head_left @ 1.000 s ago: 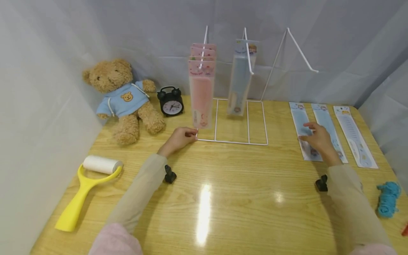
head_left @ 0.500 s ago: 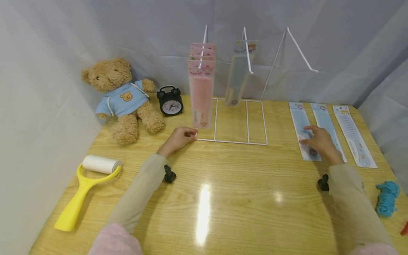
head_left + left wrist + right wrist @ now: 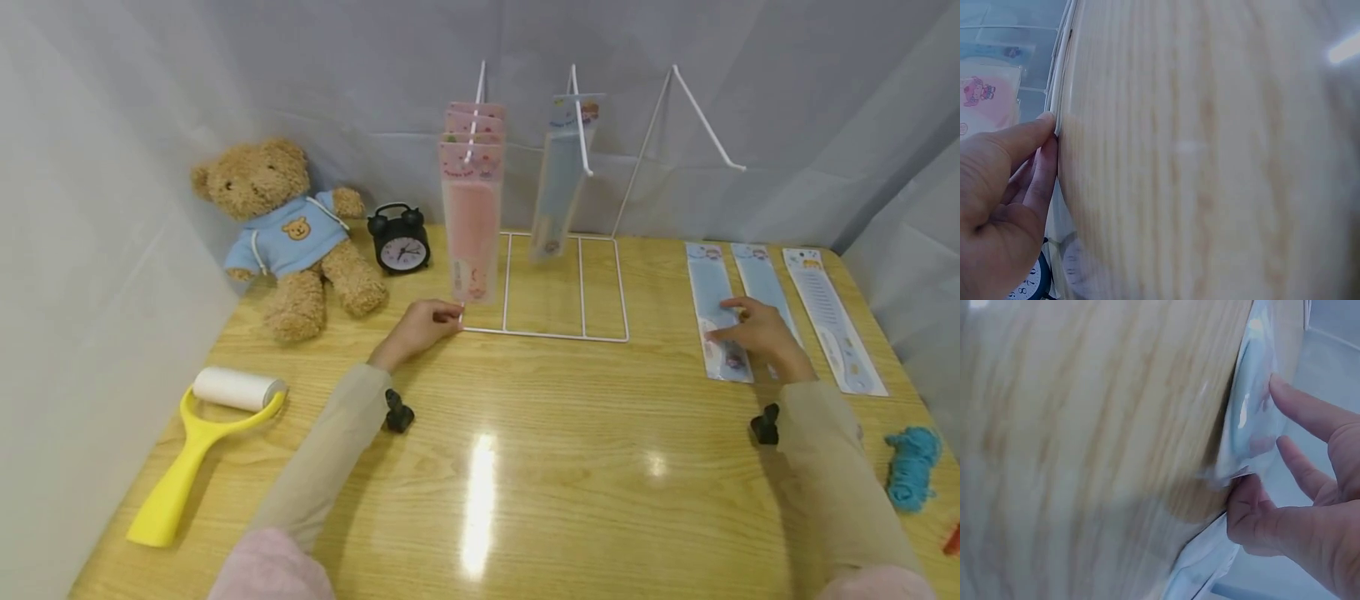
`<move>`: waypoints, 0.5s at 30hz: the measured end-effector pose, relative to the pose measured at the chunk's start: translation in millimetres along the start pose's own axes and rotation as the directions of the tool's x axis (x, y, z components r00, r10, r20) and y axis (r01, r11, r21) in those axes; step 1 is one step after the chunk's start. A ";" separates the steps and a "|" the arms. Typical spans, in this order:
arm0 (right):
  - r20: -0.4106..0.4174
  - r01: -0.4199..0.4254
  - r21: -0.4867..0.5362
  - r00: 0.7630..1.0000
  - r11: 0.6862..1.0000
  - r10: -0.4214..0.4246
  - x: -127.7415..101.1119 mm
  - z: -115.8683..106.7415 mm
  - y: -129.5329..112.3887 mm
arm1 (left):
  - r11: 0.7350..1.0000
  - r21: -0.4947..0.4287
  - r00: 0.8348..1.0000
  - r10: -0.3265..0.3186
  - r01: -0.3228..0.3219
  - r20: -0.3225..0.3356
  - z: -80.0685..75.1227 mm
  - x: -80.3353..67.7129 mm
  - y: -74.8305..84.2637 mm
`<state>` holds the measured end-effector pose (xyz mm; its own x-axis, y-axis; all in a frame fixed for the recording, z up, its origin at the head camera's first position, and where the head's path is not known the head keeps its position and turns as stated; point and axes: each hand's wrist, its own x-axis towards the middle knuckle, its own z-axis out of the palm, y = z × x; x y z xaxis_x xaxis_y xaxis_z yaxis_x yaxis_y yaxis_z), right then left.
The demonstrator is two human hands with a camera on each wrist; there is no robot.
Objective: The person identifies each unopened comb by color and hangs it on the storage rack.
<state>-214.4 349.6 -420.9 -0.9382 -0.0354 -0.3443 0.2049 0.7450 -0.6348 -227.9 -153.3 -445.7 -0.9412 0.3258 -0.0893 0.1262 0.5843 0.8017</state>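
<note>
With thumb and fingers my left hand pinches the front left corner of a white wire display rack; the left wrist view shows fingertips at the wire. My right hand holds the leftmost blue packaged comb at its lower part. In the right wrist view a fingertip lies on the clear pack and other fingers curl at its end. Pink packaged combs hang on the rack's left hook. A blue packaged comb hangs tilted on the middle hook.
Two more packaged combs lie to the right, one partly behind my right hand. A teddy bear, a black alarm clock and a yellow-handled roller are at left. Blue yarn lies at the right edge.
The leftmost blue packaged comb has shifted slightly right and turned straighter under my right hand. The comb on the middle hook has swung. My left hand stays at the rack corner.
</note>
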 end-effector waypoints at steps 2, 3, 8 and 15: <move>0.019 -0.003 0.041 1.000 0.999 0.002 -1.1 -0.3 2.5 | 1.000 -0.004 1.000 0.000 0.000 0.001 -0.1 -1.0 0.7; 0.022 0.000 0.059 1.000 0.998 -0.001 -1.5 -0.2 4.1 | 1.000 -0.007 1.000 -0.001 0.001 0.001 -0.1 -1.2 0.7; 0.002 0.008 0.094 1.000 0.996 -0.008 -2.4 1.4 10.6 | 1.000 -0.010 1.000 -0.006 0.006 0.001 -0.1 -0.8 -0.2; -0.069 0.016 0.091 0.998 0.996 -0.010 -5.6 5.7 11.3 | 1.000 -0.005 1.000 -0.007 0.007 -0.005 -0.2 -0.3 -0.4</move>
<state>-205.2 354.4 -430.1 -0.9571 0.0034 -0.2897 0.2144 0.6807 -0.7004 -227.8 -153.8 -445.9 -0.9438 0.3175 -0.0922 0.1175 0.5827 0.8041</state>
